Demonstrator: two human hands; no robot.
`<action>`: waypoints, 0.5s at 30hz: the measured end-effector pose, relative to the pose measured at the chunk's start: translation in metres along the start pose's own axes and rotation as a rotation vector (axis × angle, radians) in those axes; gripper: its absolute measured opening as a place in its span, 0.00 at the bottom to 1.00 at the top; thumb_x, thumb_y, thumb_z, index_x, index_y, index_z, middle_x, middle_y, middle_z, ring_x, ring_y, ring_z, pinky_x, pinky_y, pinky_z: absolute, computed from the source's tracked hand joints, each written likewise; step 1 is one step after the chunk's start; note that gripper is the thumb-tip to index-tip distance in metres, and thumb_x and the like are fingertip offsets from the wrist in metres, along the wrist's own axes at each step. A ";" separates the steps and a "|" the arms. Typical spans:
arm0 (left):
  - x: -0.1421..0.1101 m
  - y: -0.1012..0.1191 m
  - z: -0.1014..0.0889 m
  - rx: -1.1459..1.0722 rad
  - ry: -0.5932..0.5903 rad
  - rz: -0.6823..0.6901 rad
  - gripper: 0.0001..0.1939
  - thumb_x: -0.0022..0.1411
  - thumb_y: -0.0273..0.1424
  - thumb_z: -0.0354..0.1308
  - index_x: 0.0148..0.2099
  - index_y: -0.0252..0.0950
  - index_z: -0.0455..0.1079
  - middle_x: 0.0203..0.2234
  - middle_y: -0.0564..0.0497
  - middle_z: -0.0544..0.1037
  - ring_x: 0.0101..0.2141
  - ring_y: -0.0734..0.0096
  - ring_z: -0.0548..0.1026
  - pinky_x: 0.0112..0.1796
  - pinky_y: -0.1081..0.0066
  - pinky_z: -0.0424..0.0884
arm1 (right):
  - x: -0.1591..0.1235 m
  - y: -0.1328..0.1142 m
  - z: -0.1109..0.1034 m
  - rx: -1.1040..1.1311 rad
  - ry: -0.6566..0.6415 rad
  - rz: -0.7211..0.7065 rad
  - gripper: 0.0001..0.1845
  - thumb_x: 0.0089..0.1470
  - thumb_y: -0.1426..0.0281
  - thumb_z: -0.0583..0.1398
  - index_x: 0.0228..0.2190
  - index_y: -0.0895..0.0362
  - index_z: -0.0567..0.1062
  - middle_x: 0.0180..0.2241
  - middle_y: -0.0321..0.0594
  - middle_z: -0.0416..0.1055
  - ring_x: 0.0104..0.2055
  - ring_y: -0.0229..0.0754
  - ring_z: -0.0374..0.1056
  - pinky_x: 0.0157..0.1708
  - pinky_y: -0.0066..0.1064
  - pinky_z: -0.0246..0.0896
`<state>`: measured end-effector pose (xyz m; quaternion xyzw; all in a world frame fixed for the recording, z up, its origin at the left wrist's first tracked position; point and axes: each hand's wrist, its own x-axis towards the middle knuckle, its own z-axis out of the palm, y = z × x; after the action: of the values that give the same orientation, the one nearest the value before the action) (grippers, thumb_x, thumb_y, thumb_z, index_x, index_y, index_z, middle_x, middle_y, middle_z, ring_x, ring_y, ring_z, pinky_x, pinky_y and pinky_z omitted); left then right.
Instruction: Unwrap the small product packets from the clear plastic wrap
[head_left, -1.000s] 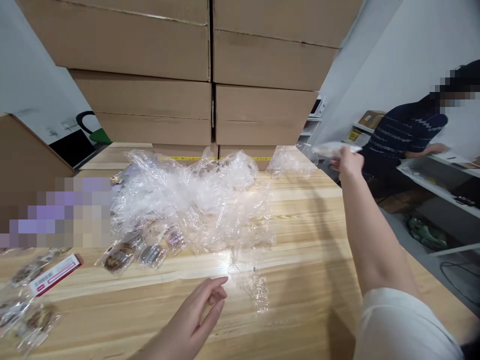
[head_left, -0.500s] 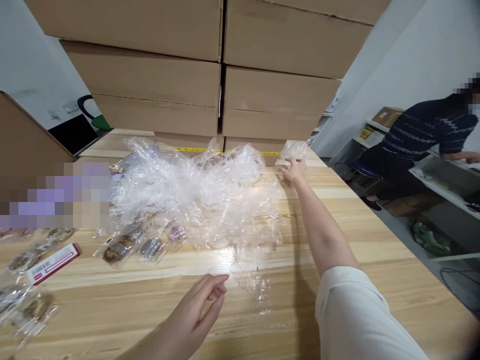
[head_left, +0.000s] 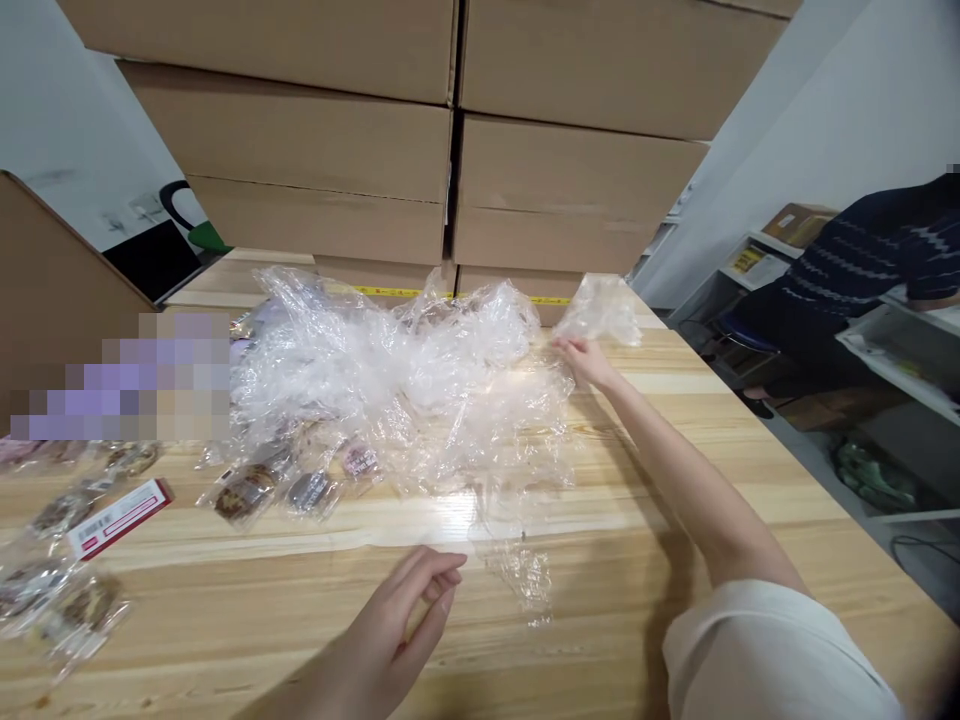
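My right hand (head_left: 585, 362) reaches to the far right of the table, its fingertips pressed together at the near left edge of a crumpled clear plastic bag (head_left: 606, 308). Nearer me, my left hand (head_left: 412, 610) hovers over bare wood, fingers loosely bent and thumb apart, with nothing in it. A large heap of clear plastic bags (head_left: 360, 360) spreads across the middle, just left of my right hand. One thin clear piece (head_left: 525, 570) trails from the heap toward me, to the right of my left hand.
Small wrapped round items (head_left: 244, 492) lie before the heap and at the left. A red-and-white box (head_left: 120, 518) rests among them on the wooden table (head_left: 247, 630). Stacked cardboard boxes (head_left: 562, 190) rise behind. At right, another person (head_left: 862, 260) is beside white shelving.
My right hand has drawn back toward me across the clear bag, showing more of it, and its spread fingers have closed. My left hand has hardly moved. The view has shifted slightly.
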<state>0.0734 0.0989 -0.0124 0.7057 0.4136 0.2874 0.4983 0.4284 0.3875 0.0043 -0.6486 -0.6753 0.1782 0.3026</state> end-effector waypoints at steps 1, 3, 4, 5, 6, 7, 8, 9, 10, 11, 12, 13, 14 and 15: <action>0.000 -0.001 0.002 -0.018 0.016 0.000 0.15 0.73 0.32 0.48 0.59 0.46 0.65 0.44 0.47 0.74 0.43 0.66 0.74 0.47 0.65 0.72 | -0.023 -0.008 0.002 0.035 -0.038 -0.053 0.20 0.65 0.60 0.54 0.40 0.61 0.79 0.45 0.46 0.78 0.52 0.50 0.72 0.56 0.48 0.64; 0.000 -0.002 0.005 -0.057 0.073 -0.022 0.14 0.73 0.33 0.48 0.57 0.45 0.65 0.43 0.47 0.74 0.43 0.66 0.74 0.46 0.64 0.72 | -0.070 -0.029 0.007 0.101 -0.113 -0.166 0.19 0.62 0.57 0.55 0.35 0.56 0.80 0.43 0.43 0.79 0.52 0.49 0.73 0.58 0.48 0.63; 0.000 -0.002 0.006 -0.079 0.112 -0.043 0.14 0.72 0.34 0.49 0.58 0.44 0.64 0.43 0.46 0.73 0.43 0.65 0.74 0.46 0.64 0.72 | -0.093 -0.042 0.010 0.125 -0.154 -0.223 0.17 0.59 0.56 0.57 0.34 0.53 0.81 0.41 0.40 0.80 0.51 0.49 0.73 0.59 0.49 0.63; 0.001 -0.002 0.007 -0.104 0.158 -0.059 0.15 0.72 0.35 0.50 0.59 0.44 0.63 0.44 0.46 0.73 0.43 0.65 0.74 0.46 0.63 0.72 | -0.114 -0.056 0.014 0.144 -0.205 -0.282 0.14 0.57 0.56 0.59 0.34 0.50 0.81 0.41 0.37 0.80 0.51 0.48 0.73 0.59 0.50 0.63; 0.001 -0.002 0.007 -0.127 0.206 -0.064 0.18 0.71 0.36 0.52 0.60 0.44 0.60 0.46 0.45 0.72 0.44 0.64 0.74 0.46 0.63 0.72 | -0.133 -0.071 0.018 0.158 -0.262 -0.341 0.12 0.55 0.56 0.61 0.34 0.48 0.81 0.42 0.34 0.80 0.51 0.48 0.74 0.60 0.49 0.64; 0.002 -0.001 0.007 -0.145 0.255 -0.056 0.22 0.69 0.37 0.55 0.62 0.44 0.57 0.50 0.44 0.71 0.47 0.63 0.74 0.47 0.62 0.72 | -0.149 -0.086 0.023 0.166 -0.330 -0.410 0.09 0.55 0.58 0.62 0.34 0.46 0.81 0.42 0.33 0.79 0.52 0.47 0.73 0.62 0.47 0.62; 0.003 -0.001 0.006 -0.150 0.297 -0.042 0.27 0.67 0.38 0.58 0.64 0.45 0.54 0.54 0.43 0.69 0.50 0.61 0.73 0.49 0.61 0.71 | -0.163 -0.101 0.029 0.166 -0.398 -0.474 0.07 0.55 0.59 0.62 0.33 0.44 0.80 0.42 0.31 0.79 0.54 0.46 0.72 0.65 0.45 0.59; 0.004 0.000 0.005 -0.145 0.333 -0.025 0.32 0.64 0.39 0.62 0.65 0.44 0.52 0.58 0.41 0.66 0.54 0.59 0.71 0.52 0.60 0.70 | -0.175 -0.115 0.035 0.154 -0.460 -0.530 0.07 0.57 0.62 0.60 0.32 0.43 0.80 0.41 0.31 0.79 0.56 0.44 0.70 0.66 0.43 0.56; 0.005 0.001 0.004 -0.134 0.366 -0.012 0.37 0.60 0.40 0.65 0.65 0.44 0.51 0.61 0.41 0.63 0.58 0.57 0.68 0.54 0.59 0.68 | -0.186 -0.128 0.041 0.132 -0.520 -0.586 0.10 0.59 0.64 0.58 0.32 0.43 0.80 0.42 0.30 0.80 0.58 0.42 0.68 0.67 0.41 0.54; 0.007 0.001 0.003 -0.120 0.399 -0.013 0.40 0.57 0.40 0.68 0.65 0.43 0.52 0.62 0.40 0.62 0.60 0.55 0.66 0.56 0.58 0.66 | -0.196 -0.139 0.047 0.103 -0.571 -0.640 0.13 0.61 0.65 0.55 0.31 0.43 0.80 0.42 0.30 0.80 0.60 0.41 0.67 0.67 0.39 0.53; 0.009 0.002 0.001 -0.110 0.434 -0.026 0.40 0.55 0.41 0.69 0.64 0.42 0.54 0.62 0.41 0.63 0.60 0.54 0.65 0.57 0.58 0.65 | -0.206 -0.148 0.052 0.069 -0.607 -0.690 0.16 0.62 0.65 0.52 0.33 0.44 0.80 0.44 0.29 0.80 0.62 0.41 0.65 0.66 0.38 0.53; 0.011 0.003 -0.002 -0.106 0.468 -0.044 0.37 0.55 0.42 0.69 0.62 0.41 0.58 0.59 0.42 0.67 0.59 0.55 0.67 0.57 0.58 0.65 | -0.218 -0.155 0.057 0.035 -0.627 -0.734 0.19 0.63 0.65 0.49 0.36 0.45 0.80 0.47 0.28 0.78 0.63 0.42 0.63 0.66 0.39 0.53; 0.013 0.004 -0.005 -0.106 0.501 -0.062 0.31 0.57 0.42 0.67 0.58 0.40 0.63 0.54 0.43 0.71 0.55 0.56 0.70 0.55 0.59 0.65 | -0.232 -0.159 0.062 0.014 -0.629 -0.771 0.20 0.64 0.65 0.48 0.40 0.45 0.80 0.52 0.27 0.76 0.65 0.44 0.60 0.65 0.40 0.53; 0.014 0.005 -0.009 -0.102 0.537 -0.074 0.23 0.59 0.43 0.64 0.52 0.38 0.68 0.47 0.45 0.75 0.50 0.58 0.73 0.53 0.59 0.67 | -0.247 -0.161 0.066 0.004 -0.629 -0.795 0.21 0.64 0.65 0.47 0.46 0.45 0.78 0.57 0.26 0.72 0.66 0.46 0.57 0.65 0.42 0.52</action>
<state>0.0747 0.1145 -0.0047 0.5627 0.5414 0.4660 0.4160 0.2559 0.1395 0.0128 -0.2555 -0.9282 0.2371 0.1302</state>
